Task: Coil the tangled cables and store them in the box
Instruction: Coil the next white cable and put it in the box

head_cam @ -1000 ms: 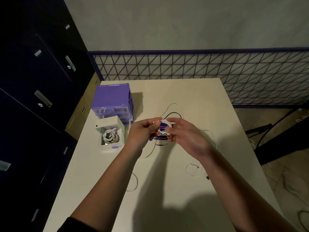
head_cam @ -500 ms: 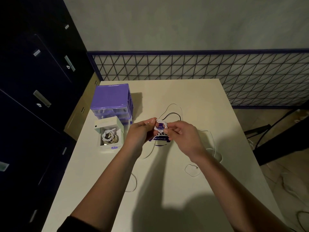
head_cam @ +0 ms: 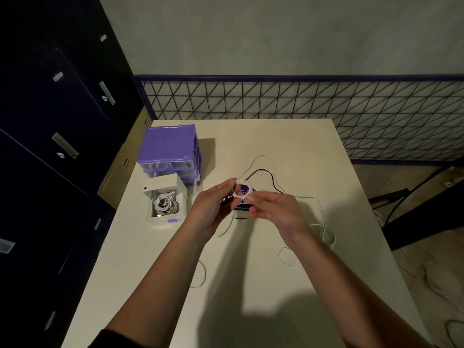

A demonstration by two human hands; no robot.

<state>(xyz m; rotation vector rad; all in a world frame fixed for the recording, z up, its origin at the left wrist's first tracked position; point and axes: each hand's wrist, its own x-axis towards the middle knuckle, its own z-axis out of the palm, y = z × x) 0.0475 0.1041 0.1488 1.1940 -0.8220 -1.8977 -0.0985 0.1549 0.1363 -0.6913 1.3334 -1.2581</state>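
Dim light falls across a cream table (head_cam: 251,285) that is set against a wire mesh panel (head_cam: 326,109) and a plain wall, with dark cabinets (head_cam: 50,146) standing at the left. Above the middle of the table, a small white cable coil (head_cam: 241,189) is held up between 2 hands. The left hand (head_cam: 213,207) pinches the coil's left side with curled fingers, and the right hand (head_cam: 273,209) pinches its lower right edge between thumb and fingertips. A loose white cable (head_cam: 319,212) is seen trailing across the table beyond the right wrist and curling into loops near the table's right edge. A black cable (head_cam: 263,172) lies in a wavy line just behind the hands. Beneath the hands a purple card with white lettering (head_cam: 242,212) is partly covered; its text cannot be read in full. At the left of the table an open white box (head_cam: 180,189) is placed, and coiled cables (head_cam: 165,203) are already lying inside it. Directly behind the box, touching or nearly touching it, a purple drawer unit (head_cam: 170,146) is stood.
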